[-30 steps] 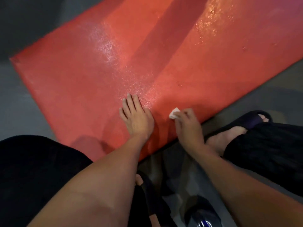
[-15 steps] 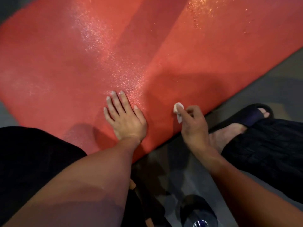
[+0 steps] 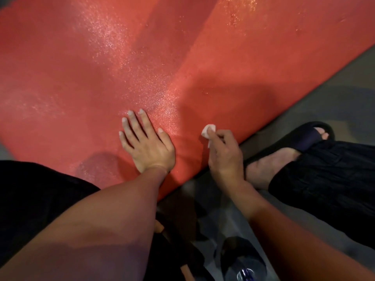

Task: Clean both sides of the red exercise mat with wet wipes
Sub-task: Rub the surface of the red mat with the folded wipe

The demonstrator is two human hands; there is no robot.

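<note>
Mat [image 3: 203,57] lies flat on the grey floor [image 3: 334,94], near edge running diagonally past the knees. Step in hand, as judged: wiping the strip by that edge. Right hand [image 3: 225,155] pinches a small wadded wipe [image 3: 208,129] in curled fingertips, at the surface just inside the edge. Left hand [image 3: 147,142] lies flat, fingers straight and spread, pinning the mat. To do well: keep the left palm down, unfold the wad for more contact, overlap strokes. Surface is finely pebbled, with wet sheen and droplets. Black slide sandal [image 3: 300,136] sits on the floor just beside the edge.
</note>
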